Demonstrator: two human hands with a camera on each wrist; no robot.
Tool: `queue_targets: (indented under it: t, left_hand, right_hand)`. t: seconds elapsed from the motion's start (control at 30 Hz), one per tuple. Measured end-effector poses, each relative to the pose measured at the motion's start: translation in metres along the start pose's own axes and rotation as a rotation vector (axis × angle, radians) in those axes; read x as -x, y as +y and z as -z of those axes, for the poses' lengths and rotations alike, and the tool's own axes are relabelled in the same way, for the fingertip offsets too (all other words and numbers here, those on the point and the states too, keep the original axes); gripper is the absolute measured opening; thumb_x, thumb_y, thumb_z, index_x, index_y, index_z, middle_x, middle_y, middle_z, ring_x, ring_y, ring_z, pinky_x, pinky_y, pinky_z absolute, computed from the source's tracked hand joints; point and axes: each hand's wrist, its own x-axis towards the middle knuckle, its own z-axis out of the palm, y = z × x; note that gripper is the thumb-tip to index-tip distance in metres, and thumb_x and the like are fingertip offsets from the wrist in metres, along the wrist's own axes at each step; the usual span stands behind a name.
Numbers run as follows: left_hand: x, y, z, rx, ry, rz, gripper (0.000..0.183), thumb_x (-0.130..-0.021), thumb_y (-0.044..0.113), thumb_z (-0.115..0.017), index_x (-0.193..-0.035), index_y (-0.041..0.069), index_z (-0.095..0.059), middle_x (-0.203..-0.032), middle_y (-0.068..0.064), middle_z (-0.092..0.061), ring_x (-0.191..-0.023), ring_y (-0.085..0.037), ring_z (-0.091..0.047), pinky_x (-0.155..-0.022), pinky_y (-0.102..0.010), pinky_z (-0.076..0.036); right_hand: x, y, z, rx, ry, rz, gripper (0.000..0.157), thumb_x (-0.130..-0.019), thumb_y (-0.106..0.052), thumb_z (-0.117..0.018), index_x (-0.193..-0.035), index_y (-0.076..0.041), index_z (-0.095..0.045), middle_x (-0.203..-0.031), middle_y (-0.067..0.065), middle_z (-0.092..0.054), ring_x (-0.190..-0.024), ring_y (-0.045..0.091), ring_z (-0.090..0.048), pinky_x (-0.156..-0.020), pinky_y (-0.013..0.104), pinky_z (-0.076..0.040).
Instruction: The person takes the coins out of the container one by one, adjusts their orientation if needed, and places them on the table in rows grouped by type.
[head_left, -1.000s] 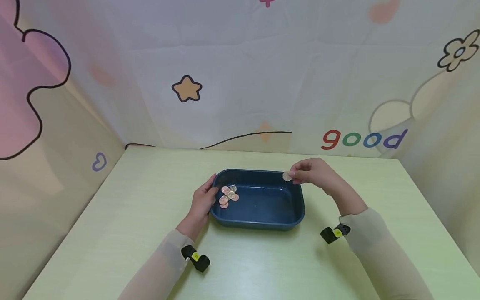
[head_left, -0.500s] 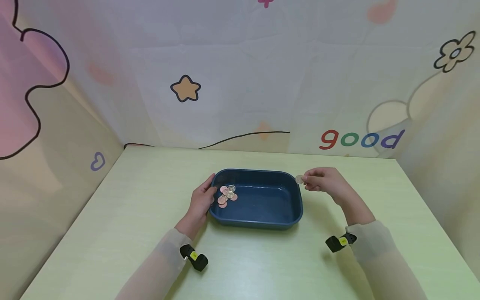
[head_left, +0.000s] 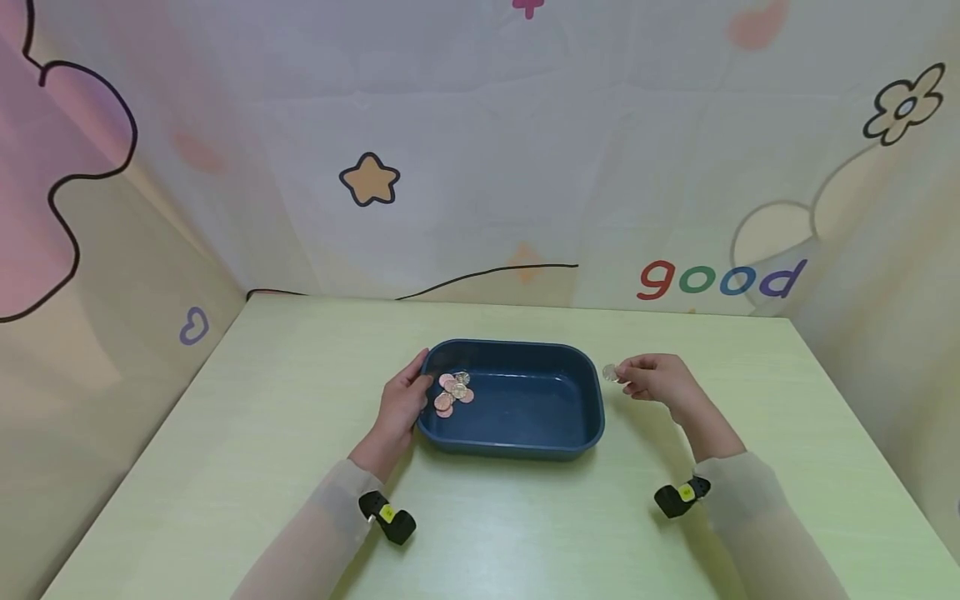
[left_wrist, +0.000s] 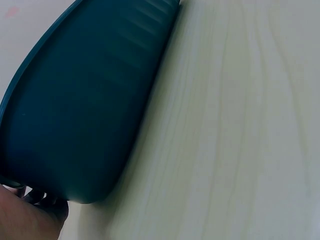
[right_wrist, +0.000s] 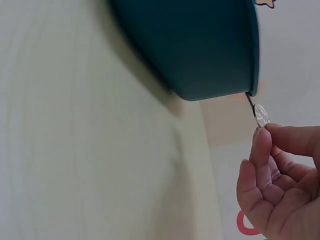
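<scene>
A dark blue rectangular tub stands on the table, with several pink and silvery coins piled at its left end. My left hand grips the tub's left end, thumb over the rim and the other fingers mostly hidden behind the wall. To the right of the tub, my right hand pinches a silvery coin by its edge between thumb and index finger. The right wrist view shows this coin held up beside the tub's corner, the other fingers loosely curled.
A pale green wood-grain table bears the tub. Behind it hangs a printed cloth with a star and the word "good". Black wrist cameras sit on both sleeves.
My right hand, still pinching the coin, has moved from above the tub's far right corner to the right and nearer, outside the rim. The left hand keeps its hold on the tub.
</scene>
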Motion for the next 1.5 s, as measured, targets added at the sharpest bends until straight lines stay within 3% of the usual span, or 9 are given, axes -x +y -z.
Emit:
queue_targets:
  t: [0.27, 0.33, 0.47, 0.7, 1.03, 1.1, 1.23, 1.33, 1.5]
  left_hand:
    - [0.001, 0.001, 0.001, -0.016, -0.008, 0.006, 0.053, -0.1, 0.01, -0.045, -0.151, 0.021, -0.041, -0.155, -0.009, -0.044, -0.051, -0.006, -0.032, -0.054, -0.018, -0.03]
    - [0.001, 0.001, 0.001, -0.034, -0.017, 0.004, 0.053, -0.101, 0.011, -0.044, -0.152, 0.021, -0.04, -0.156, -0.008, -0.043, -0.064, -0.004, -0.046, -0.057, -0.016, -0.035]
    - [0.003, 0.001, 0.0, -0.045, -0.037, 0.004, 0.053, -0.101, 0.012, -0.043, -0.153, 0.021, -0.038, -0.158, -0.007, -0.039, -0.074, -0.007, -0.045, -0.059, -0.018, -0.035]
    - [0.003, 0.002, 0.0, -0.017, -0.027, -0.006, 0.054, -0.1, 0.01, -0.044, -0.152, 0.02, -0.039, -0.156, -0.01, -0.042, -0.05, -0.004, -0.03, -0.053, -0.018, -0.03]
    - [0.003, 0.002, 0.0, -0.021, -0.015, -0.012, 0.054, -0.099, 0.009, -0.045, -0.152, 0.019, -0.041, -0.154, -0.011, -0.045, -0.051, -0.006, -0.031, -0.054, -0.018, -0.029]
    - [0.003, 0.002, 0.0, -0.04, -0.02, -0.007, 0.053, -0.1, 0.01, -0.045, -0.152, 0.02, -0.04, -0.156, -0.008, -0.043, -0.063, -0.005, -0.044, -0.059, -0.015, -0.036]
    - [0.003, 0.003, -0.001, -0.05, -0.022, -0.008, 0.053, -0.1, 0.01, -0.044, -0.152, 0.02, -0.039, -0.158, -0.007, -0.04, -0.067, -0.007, -0.043, -0.061, -0.016, -0.036]
    - [0.003, 0.003, -0.001, -0.033, -0.013, -0.012, 0.053, -0.099, 0.009, -0.045, -0.152, 0.019, -0.041, -0.158, -0.009, -0.04, -0.055, -0.006, -0.032, -0.056, -0.019, -0.031]
    - [0.002, 0.003, 0.0, -0.031, -0.014, -0.016, 0.054, -0.099, 0.009, -0.045, -0.152, 0.019, -0.04, -0.158, -0.009, -0.039, -0.051, -0.005, -0.031, -0.054, -0.018, -0.031]
  right_hand:
    - [-0.009, 0.009, -0.006, 0.04, 0.012, -0.063, 0.033, -0.1, -0.018, -0.055, -0.118, 0.008, -0.063, -0.106, 0.022, -0.07, -0.075, 0.013, -0.06, -0.067, 0.02, -0.053]
    - [-0.01, 0.011, -0.007, 0.05, 0.006, -0.077, 0.032, -0.099, -0.018, -0.056, -0.118, 0.008, -0.064, -0.104, 0.019, -0.071, -0.074, 0.014, -0.059, -0.067, 0.02, -0.053]
    - [-0.013, 0.014, -0.007, 0.077, -0.01, -0.097, 0.032, -0.099, -0.018, -0.057, -0.118, 0.007, -0.065, -0.099, 0.015, -0.071, -0.074, 0.015, -0.057, -0.067, 0.021, -0.052]
    - [-0.019, 0.013, -0.008, 0.109, -0.032, -0.101, 0.028, -0.096, -0.016, -0.062, -0.112, 0.007, -0.067, -0.08, 0.0, -0.064, -0.068, 0.012, -0.054, -0.061, 0.021, -0.048]
    - [-0.027, 0.013, -0.009, 0.206, -0.023, -0.073, 0.023, -0.095, -0.013, -0.063, -0.104, 0.007, -0.07, -0.077, 0.001, -0.062, -0.068, 0.012, -0.054, -0.062, 0.021, -0.048]
    - [-0.028, 0.014, -0.009, 0.232, -0.027, -0.072, 0.022, -0.094, -0.013, -0.064, -0.103, 0.007, -0.07, -0.078, 0.002, -0.063, -0.069, 0.012, -0.053, -0.062, 0.021, -0.048]
    - [-0.03, 0.015, -0.009, 0.278, -0.039, -0.062, 0.021, -0.093, -0.012, -0.065, -0.101, 0.006, -0.071, -0.077, 0.002, -0.063, -0.068, 0.013, -0.052, -0.061, 0.021, -0.045]
    - [-0.032, 0.016, -0.009, 0.304, -0.04, -0.053, 0.021, -0.093, -0.012, -0.065, -0.1, 0.006, -0.071, -0.074, 0.001, -0.061, -0.066, 0.012, -0.05, -0.06, 0.021, -0.043]
    - [-0.036, 0.017, -0.007, 0.334, -0.044, -0.062, 0.02, -0.092, -0.012, -0.065, -0.097, 0.006, -0.072, -0.071, 0.001, -0.056, -0.064, 0.013, -0.048, -0.058, 0.023, -0.04]
